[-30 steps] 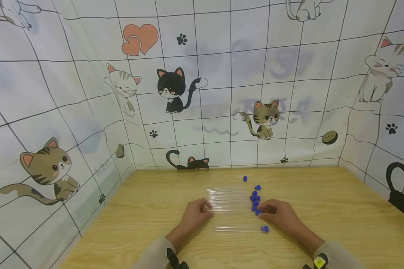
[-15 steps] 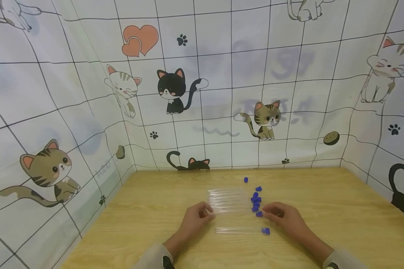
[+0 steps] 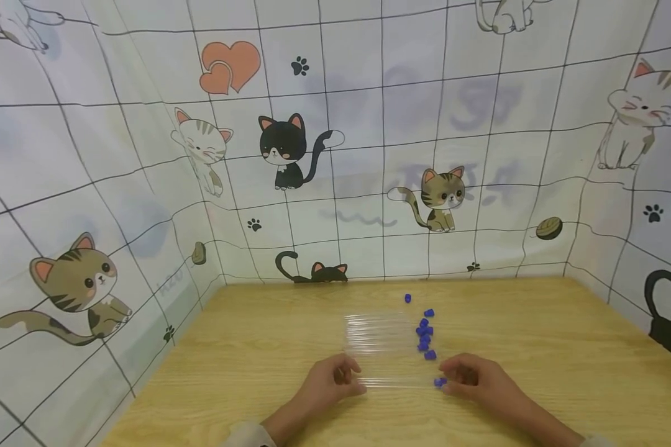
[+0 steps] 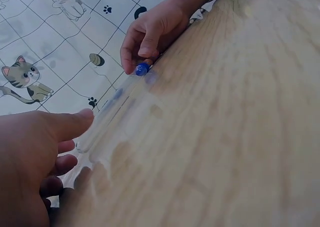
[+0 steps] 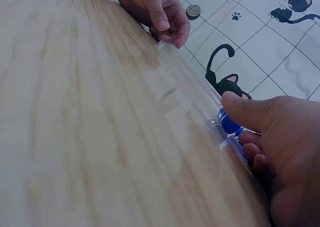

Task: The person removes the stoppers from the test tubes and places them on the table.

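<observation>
A clear test tube (image 3: 397,383) lies crosswise on the table, a blue stopper (image 3: 440,382) at its right end. My left hand (image 3: 331,386) is at the tube's left end, thumb and fingers apart on either side of it. At the other end my right hand (image 3: 478,382) has its thumb and fingers spread around the stopper, fingertips right beside it. In the right wrist view, the blue stopper (image 5: 229,121) shows in the gap between thumb and fingers. The left wrist view shows the stopper (image 4: 142,69) below the right hand's fingertips.
Beyond the single tube lies a row of clear tubes (image 3: 376,333) side by side. Several blue stoppers (image 3: 424,340) are clustered at their right, with one lone stopper (image 3: 407,298) farther back. A cat-print sheet (image 3: 363,186) surrounds the wooden table (image 3: 246,347) at the back and sides.
Both hands have moved toward the front: the left from the tube row to the single tube's left end, the right from the stopper cluster to the stopper at that tube's right end.
</observation>
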A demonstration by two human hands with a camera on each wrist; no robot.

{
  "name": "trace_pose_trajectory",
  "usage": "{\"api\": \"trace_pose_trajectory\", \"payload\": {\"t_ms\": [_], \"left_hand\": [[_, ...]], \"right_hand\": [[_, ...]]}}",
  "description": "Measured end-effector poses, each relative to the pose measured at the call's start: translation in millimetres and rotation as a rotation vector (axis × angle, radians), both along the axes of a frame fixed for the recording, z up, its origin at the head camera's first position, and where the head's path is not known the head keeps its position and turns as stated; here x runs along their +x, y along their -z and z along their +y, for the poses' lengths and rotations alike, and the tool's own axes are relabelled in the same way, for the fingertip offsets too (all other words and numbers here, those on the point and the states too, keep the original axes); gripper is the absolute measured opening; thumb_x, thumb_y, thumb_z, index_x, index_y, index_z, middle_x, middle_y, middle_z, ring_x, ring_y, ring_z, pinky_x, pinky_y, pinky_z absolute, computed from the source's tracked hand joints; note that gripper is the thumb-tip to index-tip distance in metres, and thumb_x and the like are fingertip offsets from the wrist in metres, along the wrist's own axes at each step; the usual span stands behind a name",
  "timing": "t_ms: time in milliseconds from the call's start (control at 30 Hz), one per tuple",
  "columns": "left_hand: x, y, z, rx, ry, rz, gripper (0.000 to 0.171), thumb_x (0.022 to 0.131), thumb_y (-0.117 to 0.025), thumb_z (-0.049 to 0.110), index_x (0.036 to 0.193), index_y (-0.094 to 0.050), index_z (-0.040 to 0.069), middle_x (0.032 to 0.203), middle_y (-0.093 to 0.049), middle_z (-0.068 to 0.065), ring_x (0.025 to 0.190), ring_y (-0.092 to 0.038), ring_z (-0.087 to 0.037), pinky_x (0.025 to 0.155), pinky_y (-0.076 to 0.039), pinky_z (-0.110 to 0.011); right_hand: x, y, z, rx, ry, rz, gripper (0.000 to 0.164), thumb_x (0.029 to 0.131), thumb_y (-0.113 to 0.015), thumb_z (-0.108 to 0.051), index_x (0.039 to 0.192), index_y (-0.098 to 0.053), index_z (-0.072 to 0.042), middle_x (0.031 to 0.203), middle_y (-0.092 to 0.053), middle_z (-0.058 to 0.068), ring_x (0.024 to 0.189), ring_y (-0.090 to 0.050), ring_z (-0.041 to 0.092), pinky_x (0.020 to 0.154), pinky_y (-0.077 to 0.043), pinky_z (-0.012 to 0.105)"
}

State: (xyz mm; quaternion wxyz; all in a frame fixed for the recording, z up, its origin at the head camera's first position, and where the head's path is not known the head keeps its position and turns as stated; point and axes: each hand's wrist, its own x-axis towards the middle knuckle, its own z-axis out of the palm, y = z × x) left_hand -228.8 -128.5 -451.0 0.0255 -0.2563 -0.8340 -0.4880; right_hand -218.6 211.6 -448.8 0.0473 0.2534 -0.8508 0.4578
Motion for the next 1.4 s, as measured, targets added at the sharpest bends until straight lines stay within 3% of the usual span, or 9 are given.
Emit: {"api": "trace_pose_trajectory", "payload": {"t_ms": [200,400,600,833,1067,1400], "left_hand": [[-3.9,1.9,1,-0.063,-0.002,0.009,0.026,0.077,-0.080,0.029,0.096,-0.067,0.017,0.084,-0.058,0.006,0.075,-0.052,-0.006,0.066,-0.044,-0.024],[-5.4,3.3,3,-0.096,-0.018,0.060,0.016,0.078,-0.079,0.026,0.086,-0.068,0.018,0.082,-0.059,0.011,0.076,-0.053,-0.005,0.068,-0.043,-0.024],[-5.0,1.5,3,-0.022,-0.015,0.042,0.010,0.086,-0.072,0.022,0.088,-0.065,0.015,0.081,-0.062,0.010,0.071,-0.055,-0.005,0.064,-0.046,-0.024],[-5.9,2.2,5,0.075,-0.014,0.020,0.012,0.087,-0.070,0.020,0.092,-0.062,0.013,0.078,-0.065,0.006,0.067,-0.058,-0.006,0.061,-0.046,-0.022],[17.3,-30.6,10,0.082,-0.026,0.038,0.012,0.087,-0.068,0.007,0.092,-0.061,-0.001,0.077,-0.064,-0.009,0.063,-0.050,-0.009,0.057,-0.039,-0.018],[20.2,-32.4,11,0.105,-0.024,0.048,0.012,0.084,-0.071,0.006,0.086,-0.061,0.001,0.074,-0.066,-0.009,0.059,-0.049,-0.004,0.055,-0.040,-0.017]], "right_hand": [[-3.4,3.8,-3,0.056,-0.003,0.121,0.026,0.080,-0.076,-0.030,0.101,-0.069,-0.017,0.077,-0.057,-0.010,0.066,-0.051,0.006,0.057,-0.044,0.025],[-3.5,6.8,-6,0.060,0.037,0.099,0.016,0.082,-0.075,-0.031,0.094,-0.070,-0.022,0.079,-0.061,-0.011,0.067,-0.053,0.007,0.059,-0.045,0.025],[-3.8,2.4,-15,0.005,0.105,0.044,0.019,0.084,-0.073,-0.029,0.098,-0.073,-0.016,0.091,-0.069,-0.007,0.078,-0.063,0.005,0.069,-0.050,0.025],[-5.7,2.9,-31,-0.062,0.133,0.084,0.019,0.085,-0.072,-0.031,0.097,-0.072,-0.016,0.091,-0.070,-0.009,0.081,-0.064,0.006,0.070,-0.051,0.025],[-7.8,1.8,-35,-0.054,0.172,0.101,0.016,0.086,-0.071,-0.032,0.095,-0.072,-0.019,0.089,-0.069,-0.012,0.080,-0.063,0.005,0.069,-0.050,0.025],[-6.7,1.6,-35,-0.078,0.210,0.083,0.012,0.084,-0.073,-0.030,0.092,-0.072,-0.021,0.091,-0.069,-0.010,0.080,-0.063,0.006,0.070,-0.050,0.024]]}}
